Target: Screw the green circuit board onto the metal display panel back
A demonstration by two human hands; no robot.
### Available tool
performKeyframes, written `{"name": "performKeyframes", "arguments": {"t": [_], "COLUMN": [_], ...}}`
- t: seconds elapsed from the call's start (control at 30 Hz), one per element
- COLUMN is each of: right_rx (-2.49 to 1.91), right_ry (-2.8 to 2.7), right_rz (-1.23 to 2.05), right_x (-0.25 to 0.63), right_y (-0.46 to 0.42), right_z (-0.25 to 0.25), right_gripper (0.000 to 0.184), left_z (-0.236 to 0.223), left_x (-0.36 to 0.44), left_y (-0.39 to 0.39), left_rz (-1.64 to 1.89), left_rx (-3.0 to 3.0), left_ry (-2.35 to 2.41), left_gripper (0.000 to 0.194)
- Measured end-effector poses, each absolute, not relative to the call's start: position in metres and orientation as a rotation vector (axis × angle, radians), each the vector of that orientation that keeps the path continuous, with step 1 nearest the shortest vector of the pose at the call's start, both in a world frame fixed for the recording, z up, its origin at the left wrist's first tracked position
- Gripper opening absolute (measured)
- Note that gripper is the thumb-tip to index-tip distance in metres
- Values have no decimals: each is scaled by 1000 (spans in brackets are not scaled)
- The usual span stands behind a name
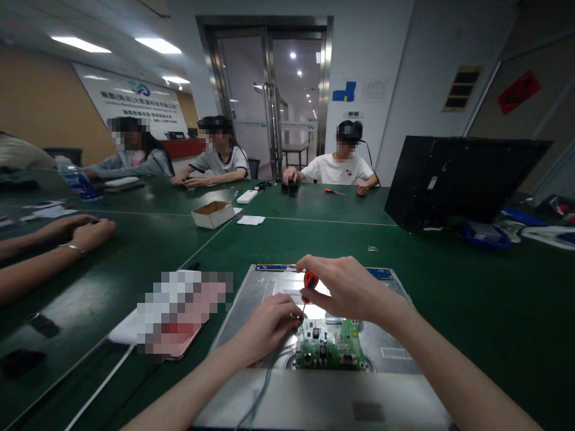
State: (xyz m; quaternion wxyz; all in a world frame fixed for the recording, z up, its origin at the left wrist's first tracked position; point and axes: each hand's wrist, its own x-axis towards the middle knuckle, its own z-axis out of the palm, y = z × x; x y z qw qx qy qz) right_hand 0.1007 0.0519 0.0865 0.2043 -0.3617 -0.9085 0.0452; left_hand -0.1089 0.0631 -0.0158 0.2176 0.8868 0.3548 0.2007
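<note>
A metal display panel (390, 365) lies flat before me, with a green circuit board (330, 344) on it. My right hand (345, 287) grips a red and black screwdriver (309, 280), tilted slightly, its shaft pointing down to the board's upper left corner. Close to that tip is my left hand (274, 323), fingers pinched together at the same corner; what they hold, if anything, is hidden. Thin grey cables (263, 389) run from the board's left side toward the panel's near edge. A blue strip board (278, 267) lines the far edge of the panel.
Left of the panel lie a phone (193, 335) and a white cable (101, 386). A small white box (212, 214) stands farther off. At right rises a black monitor housing (458, 179) beside a blue tray (485, 234). Co-workers sit around the green table (314, 239); one's hands (92, 233) rest at left.
</note>
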Motion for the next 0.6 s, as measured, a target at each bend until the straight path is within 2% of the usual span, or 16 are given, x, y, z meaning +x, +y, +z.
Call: {"name": "performKeyframes", "arguments": {"t": [0.6], "right_rx": [-1020], "right_ry": [-2542], "right_rz": [103], "right_x": [100], "right_y": [52], "right_z": [86], "right_gripper": [22], "left_z": [-17], "left_x": [-109], "left_y": [63], "left_rz": [578], "left_rx": [2478], "left_ry": [1003], "left_gripper": [15]}}
